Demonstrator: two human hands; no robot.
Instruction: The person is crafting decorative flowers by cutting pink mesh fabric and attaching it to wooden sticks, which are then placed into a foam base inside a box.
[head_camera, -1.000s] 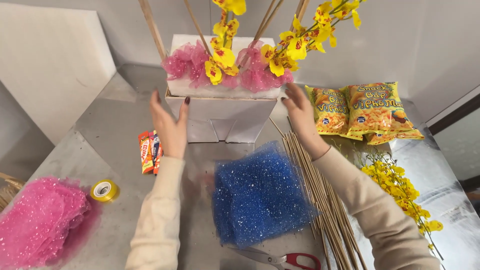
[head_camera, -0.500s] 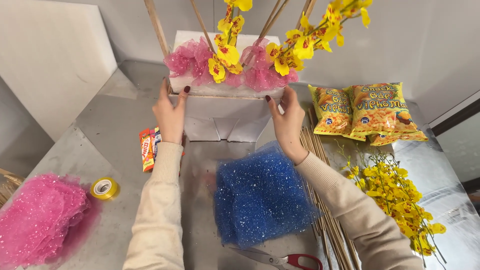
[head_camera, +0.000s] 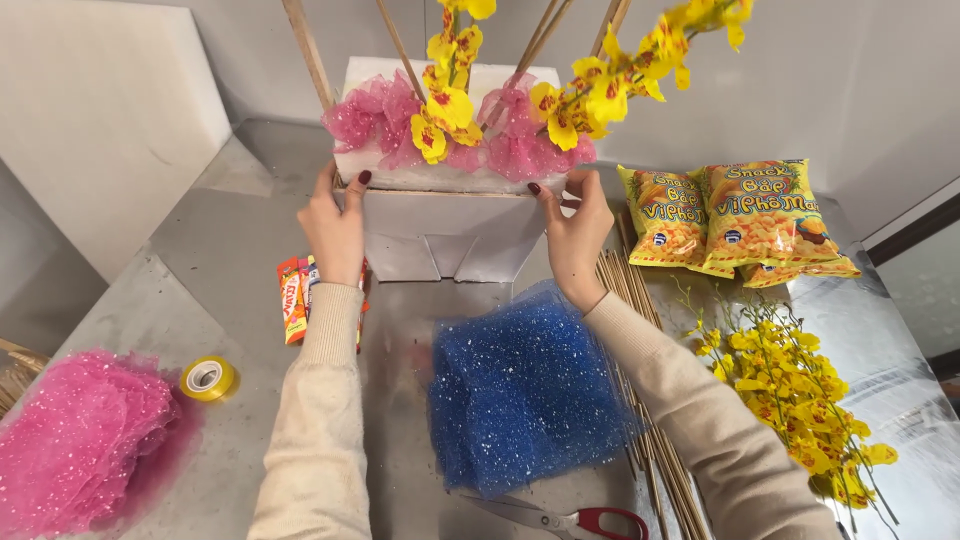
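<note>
so both my hands just closed in on the white foam box (head_camera: 440, 215) at the back of the table, left hand (head_camera: 335, 225) and right hand (head_camera: 575, 225) now clamped flat against its sides, fingers hooked over the rim, so it's steadied.

Both hands — left hand (head_camera: 337, 228), right hand (head_camera: 575, 228) — grip the white box (head_camera: 445, 235) by its sides.

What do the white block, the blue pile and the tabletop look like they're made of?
White block: matte, likely foam, since sticks stand stuck in its top. Blue pile: sheer netting, probably mesh fabric, with glittery white flecks. Tabletop: grey brushed metal by its dull sheen.
</note>
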